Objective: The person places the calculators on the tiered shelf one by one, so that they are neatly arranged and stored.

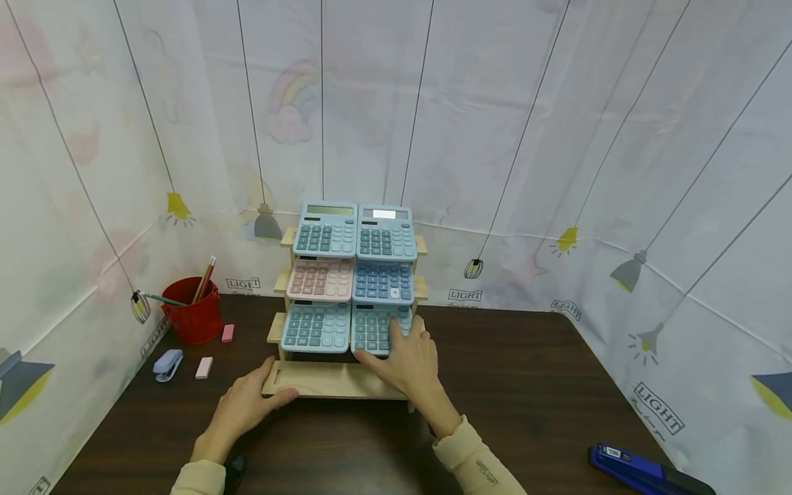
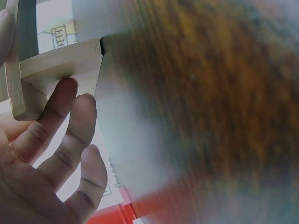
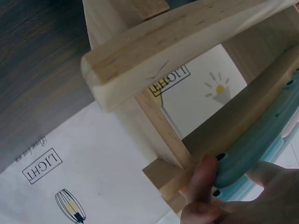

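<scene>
A tiered wooden rack [image 1: 334,381] carries several calculators in two columns. My left hand [image 1: 244,405] grips the left end of its lowest shelf; in the left wrist view the fingers [image 2: 83,121] reach round the wooden end piece [image 2: 65,65]. At the lower right of the stack is a light-blue calculator [image 1: 370,330], which my right hand [image 1: 411,361] holds by its right side and front edge. Seen from the right wrist, fingers [image 3: 203,182] lie against the rim of that blue calculator [image 3: 252,158]. To its left lies another light-blue calculator [image 1: 315,326].
Above are a pink calculator [image 1: 320,280], a darker blue calculator [image 1: 383,282] and two light-blue ones on top. Leftward stand a red bucket [image 1: 194,320] with pencils, two erasers [image 1: 204,368] and a small stapler [image 1: 167,363]. A blue stapler [image 1: 643,471] lies front right.
</scene>
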The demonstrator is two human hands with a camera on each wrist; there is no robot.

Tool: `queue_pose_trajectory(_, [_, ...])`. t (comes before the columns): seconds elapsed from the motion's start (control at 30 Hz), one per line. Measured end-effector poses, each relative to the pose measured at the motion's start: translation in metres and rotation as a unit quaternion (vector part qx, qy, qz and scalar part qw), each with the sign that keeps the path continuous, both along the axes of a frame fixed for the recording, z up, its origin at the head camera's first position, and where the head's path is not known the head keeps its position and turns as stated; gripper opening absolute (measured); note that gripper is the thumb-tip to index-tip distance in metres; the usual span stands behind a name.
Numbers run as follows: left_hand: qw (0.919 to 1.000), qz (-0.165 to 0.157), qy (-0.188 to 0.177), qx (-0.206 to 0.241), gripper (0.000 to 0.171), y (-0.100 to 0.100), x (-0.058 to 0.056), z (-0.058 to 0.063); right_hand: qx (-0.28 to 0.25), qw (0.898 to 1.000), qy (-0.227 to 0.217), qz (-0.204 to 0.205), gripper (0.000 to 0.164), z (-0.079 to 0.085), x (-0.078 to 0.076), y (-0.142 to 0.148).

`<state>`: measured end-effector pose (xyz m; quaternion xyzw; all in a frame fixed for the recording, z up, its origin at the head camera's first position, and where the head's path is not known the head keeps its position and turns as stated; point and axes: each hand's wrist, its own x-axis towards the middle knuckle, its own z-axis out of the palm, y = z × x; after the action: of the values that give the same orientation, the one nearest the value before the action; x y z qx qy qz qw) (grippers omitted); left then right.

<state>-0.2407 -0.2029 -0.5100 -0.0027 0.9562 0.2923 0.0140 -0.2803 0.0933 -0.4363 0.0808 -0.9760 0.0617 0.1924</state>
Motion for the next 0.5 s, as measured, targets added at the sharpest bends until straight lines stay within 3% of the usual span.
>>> queue_pose_trajectory(0.3, [1.0,-0.002,-0.001,-0.008,0.113,0.001,-0.003,0.001,-0.004,1.0,0.001,-0.02,0.102,-0.001,-0.003,-0.003])
queue_pose_trajectory(0.5, [0.9989,-0.013,0.014,-0.043,0.11,-0.001,-0.003,0.0,-0.031,0.999,-0.009,-0.011,0.1,0.0,0.001,0.009])
